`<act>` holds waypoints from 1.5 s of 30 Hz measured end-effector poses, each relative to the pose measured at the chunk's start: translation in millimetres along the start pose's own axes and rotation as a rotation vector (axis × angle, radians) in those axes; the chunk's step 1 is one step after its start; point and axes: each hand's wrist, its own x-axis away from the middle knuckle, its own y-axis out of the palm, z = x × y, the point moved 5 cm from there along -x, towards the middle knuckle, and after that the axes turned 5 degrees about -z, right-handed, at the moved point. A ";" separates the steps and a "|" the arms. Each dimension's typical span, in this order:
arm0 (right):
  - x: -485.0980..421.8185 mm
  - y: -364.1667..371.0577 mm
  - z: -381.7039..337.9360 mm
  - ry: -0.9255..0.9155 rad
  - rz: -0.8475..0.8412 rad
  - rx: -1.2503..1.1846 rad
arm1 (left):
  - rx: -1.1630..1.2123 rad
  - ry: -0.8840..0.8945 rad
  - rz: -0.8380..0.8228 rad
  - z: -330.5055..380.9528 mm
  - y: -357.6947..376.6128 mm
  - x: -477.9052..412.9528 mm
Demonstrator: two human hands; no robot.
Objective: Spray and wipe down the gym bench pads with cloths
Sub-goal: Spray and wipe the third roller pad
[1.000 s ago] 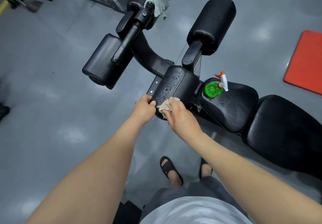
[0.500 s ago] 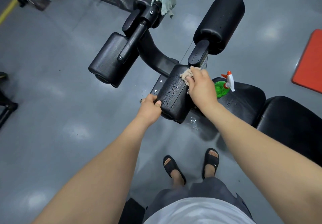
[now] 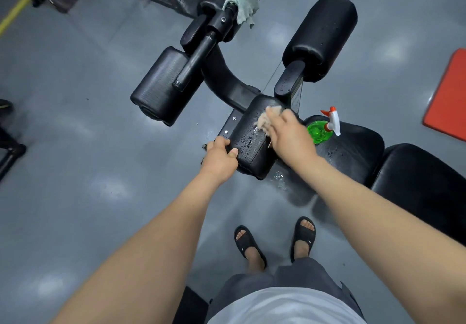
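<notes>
A small black bench pad [image 3: 248, 144], wet with droplets, sits at the centre. My left hand [image 3: 220, 158] grips its near left corner. My right hand [image 3: 287, 134] holds a beige cloth [image 3: 267, 119] against the far part of the pad. A green spray bottle [image 3: 320, 129] with a white and orange trigger stands on the black seat pad [image 3: 353, 154] to the right. Two black roller pads [image 3: 161, 86] [image 3: 325, 33] lie beyond. A pale green cloth [image 3: 243, 1] hangs on the frame bar at the top.
The long back pad [image 3: 423, 180] extends to the right edge. A red mat [image 3: 448, 99] lies on the grey floor at far right. Dark equipment frames stand at the top left and left edge. My feet in black sandals [image 3: 274, 240] stand below the bench.
My right hand with the beige cloth moved from the pad's near edge up to its far end. My left hand kept its grip on the pad's corner.
</notes>
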 end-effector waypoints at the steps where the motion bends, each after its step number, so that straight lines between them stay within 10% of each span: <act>1: -9.7 -5.3 7.6 0.058 0.010 0.016 | -0.004 0.001 0.003 0.9 0.8 1.3; 6: -29.0 -11.8 12.0 0.229 0.025 -0.015 | 0.009 0.011 0.027 0.5 2.8 6.7; 14: 29.8 18.6 -29.8 -0.114 -0.052 0.052 | 0.024 0.017 0.053 2.6 4.3 10.8; 25: -26.8 -10.6 1.4 0.065 0.068 0.017 | 0.014 0.033 0.103 8.5 6.5 21.8; 31: 3.1 -0.5 -9.4 -0.175 -0.011 0.090 | 0.016 0.043 0.121 10.7 8.0 26.2; 38: -42.9 -19.4 23.5 0.070 -0.008 0.008 | 0.026 0.038 0.145 12.9 11.5 29.7; 45: 18.4 5.9 -20.7 -0.293 -0.080 0.001 | 0.056 0.014 0.183 12.4 14.7 29.9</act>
